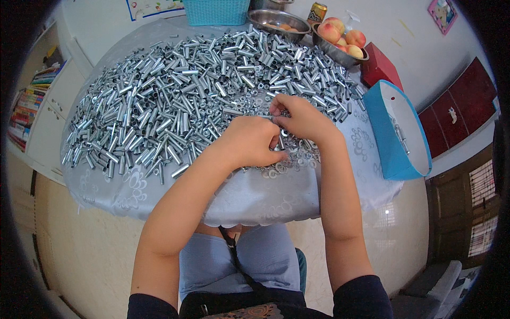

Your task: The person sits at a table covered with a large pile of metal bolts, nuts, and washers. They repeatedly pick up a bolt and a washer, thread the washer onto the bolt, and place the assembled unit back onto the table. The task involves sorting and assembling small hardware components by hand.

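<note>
Silvery metal tubes (183,119) lie in a wide, loose heap over the table. Flat metal washers (281,166) are scattered among them and along the heap's near edge. My left hand (252,141) is over the washers with its fingers curled in; its back hides whatever it grips. Just to its right and slightly farther away, my right hand (303,119) bends its fingers and thumb toward my left hand. A small metal piece seems to show between the two hands, but its kind is unclear. Both hands are close together, low over the heap.
A patterned silvery cloth covers the table (255,204). At the right edge stands a blue open box (380,135) holding some metal pieces. Behind are a red box (381,66), a bowl of peaches (340,55), another steel bowl (260,20), a can (317,13) and a turquoise basket (215,11).
</note>
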Motion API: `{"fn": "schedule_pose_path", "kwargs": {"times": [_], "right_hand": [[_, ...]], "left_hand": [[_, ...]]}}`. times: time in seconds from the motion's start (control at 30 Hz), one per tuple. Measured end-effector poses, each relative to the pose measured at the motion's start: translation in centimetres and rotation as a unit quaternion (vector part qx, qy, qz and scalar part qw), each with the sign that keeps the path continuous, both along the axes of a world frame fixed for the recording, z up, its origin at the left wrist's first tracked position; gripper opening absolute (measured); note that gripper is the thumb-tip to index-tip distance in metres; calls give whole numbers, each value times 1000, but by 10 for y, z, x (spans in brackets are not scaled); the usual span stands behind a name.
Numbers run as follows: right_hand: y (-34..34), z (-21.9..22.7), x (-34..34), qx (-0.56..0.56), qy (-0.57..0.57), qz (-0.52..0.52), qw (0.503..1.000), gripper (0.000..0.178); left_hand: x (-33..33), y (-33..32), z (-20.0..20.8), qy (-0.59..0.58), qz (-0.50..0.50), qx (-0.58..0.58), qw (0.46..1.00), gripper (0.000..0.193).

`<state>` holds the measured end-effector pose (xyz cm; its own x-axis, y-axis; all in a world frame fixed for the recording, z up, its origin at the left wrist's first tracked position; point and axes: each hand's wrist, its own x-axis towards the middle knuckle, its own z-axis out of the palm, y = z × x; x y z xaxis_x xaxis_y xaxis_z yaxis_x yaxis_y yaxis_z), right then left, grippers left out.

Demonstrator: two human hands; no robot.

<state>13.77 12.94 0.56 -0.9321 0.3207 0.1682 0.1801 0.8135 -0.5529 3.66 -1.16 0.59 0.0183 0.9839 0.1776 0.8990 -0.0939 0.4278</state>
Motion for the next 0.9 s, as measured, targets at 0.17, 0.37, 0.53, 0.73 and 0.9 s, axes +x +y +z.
{"fn": "schedule_pose_path", "kwargs": {"times": [0.17, 0.37, 0.53, 0.73, 0.9], "right_hand": [[-5, 9, -2, -51, 98, -17, 994, 21], [0, 15, -9, -168, 290, -81, 939, 20], [4, 31, -4, -439, 426, -150, 777, 22], [21, 12, -3, -650, 407, -160, 622, 19], [20, 0, -9, -662, 329, -174, 651, 24]], "left_hand": [[-4, 1, -6, -6, 5, 18, 1000, 29], [-3, 3, -3, 10, 12, 108, 994, 27], [-10, 5, -14, -8, -31, 132, 991, 25], [-15, 5, -13, -3, -37, 108, 993, 25], [-13, 6, -15, -22, -29, 123, 992, 18]]}}
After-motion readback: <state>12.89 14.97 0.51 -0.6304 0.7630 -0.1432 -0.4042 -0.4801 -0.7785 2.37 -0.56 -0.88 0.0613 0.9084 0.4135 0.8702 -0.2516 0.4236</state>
